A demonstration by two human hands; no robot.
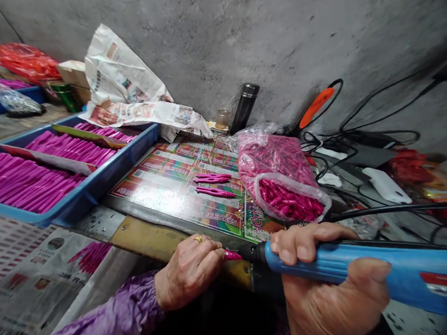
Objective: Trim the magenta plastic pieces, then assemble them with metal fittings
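Roughly level, magenta clip (233, 255), pointing right, at soldering iron (315, 272)

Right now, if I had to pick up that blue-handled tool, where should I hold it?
Take the blue-handled tool by its long blue grip, coming from the near side and wrapping round it as the right hand does. It lies nearly level, and that thick section fills the hand. Keep clear of the black front end, beside the pink piece in the left hand.

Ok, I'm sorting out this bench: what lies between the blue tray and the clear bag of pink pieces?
A printed board with two pink pieces on it, in the head view.
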